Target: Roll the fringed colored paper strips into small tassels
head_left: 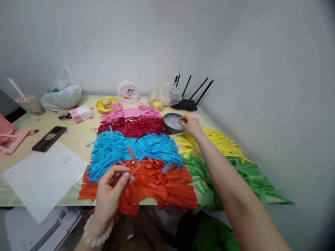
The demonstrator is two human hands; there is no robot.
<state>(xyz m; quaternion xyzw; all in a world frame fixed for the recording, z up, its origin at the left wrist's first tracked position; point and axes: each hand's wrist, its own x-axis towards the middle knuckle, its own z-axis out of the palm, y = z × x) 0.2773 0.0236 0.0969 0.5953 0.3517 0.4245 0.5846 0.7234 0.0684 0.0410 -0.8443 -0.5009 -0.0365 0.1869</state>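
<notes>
My left hand (pixel 111 188), with a white bead bracelet at its wrist, is closed in a pinch on an orange paper strip (pixel 133 157) that sticks up from the near pile. Below it spreads the orange fringed paper (pixel 167 186). My right hand (pixel 192 126) reaches to the rim of a dark round bowl (pixel 171 122) with pale contents. Its fingertips are pressed together over the bowl's right side; whatever they hold is too small to make out. Beyond the orange pile lie blue (pixel 136 148), dark red (pixel 133 127) and pink fringed paper (pixel 132 113).
Yellow (pixel 220 143) and green fringed paper (pixel 243 174) lie on the right. A black router (pixel 185 104), bagged fruit (pixel 157 104), yellow bowl (pixel 101 108), plastic bag (pixel 62 97) and drink cup (pixel 31 104) stand behind. A phone (pixel 49 138) and white sheet (pixel 44 177) lie left.
</notes>
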